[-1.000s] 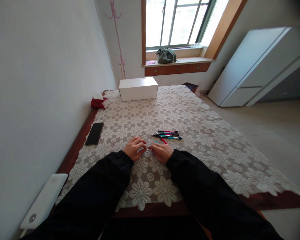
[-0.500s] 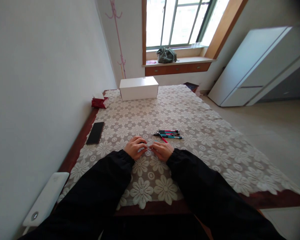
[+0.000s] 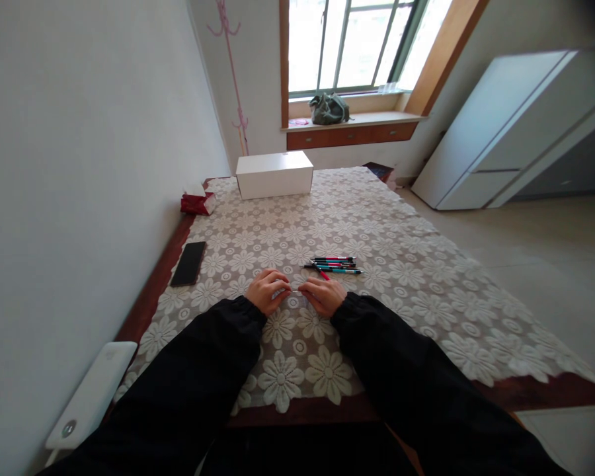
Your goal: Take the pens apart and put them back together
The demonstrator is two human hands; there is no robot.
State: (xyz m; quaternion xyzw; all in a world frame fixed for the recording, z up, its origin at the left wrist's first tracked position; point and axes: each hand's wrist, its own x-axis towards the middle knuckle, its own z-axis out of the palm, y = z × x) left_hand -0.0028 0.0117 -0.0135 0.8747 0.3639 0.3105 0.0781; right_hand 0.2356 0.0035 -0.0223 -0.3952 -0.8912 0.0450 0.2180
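Both hands are down on the table (image 3: 476,344) now, close together over the lace cloth (image 3: 401,264). The left hand (image 3: 265,291) is curled, fingers pinched at one end of a thin pen part (image 3: 296,291); the right hand (image 3: 326,296) is curled the same way on the other end, so the slim piece bridges the small gap between the fingertips (too small to say whether it is a refill or a barrel). It sits right at the near middle of the table, just in front of the black sleeves (image 3: 401,370).

Just beyond the right hand lies a small bunch of pens (image 3: 334,266), red, teal and black, lying side by side with one red one askew. By my judgement these are light, stiff, smooth things that roll and slip easily; a fingertip pinch near each end looks the sensible hold, and a thin inner part could bend if pressed hard.

At the far end stands a white box (image 3: 274,174), lid shut, contents hidden. Left of it a red tissue pack (image 3: 196,203) shows a white tissue sticking up. A dark phone (image 3: 188,264) lies flat near the left edge, well apart from the hands.
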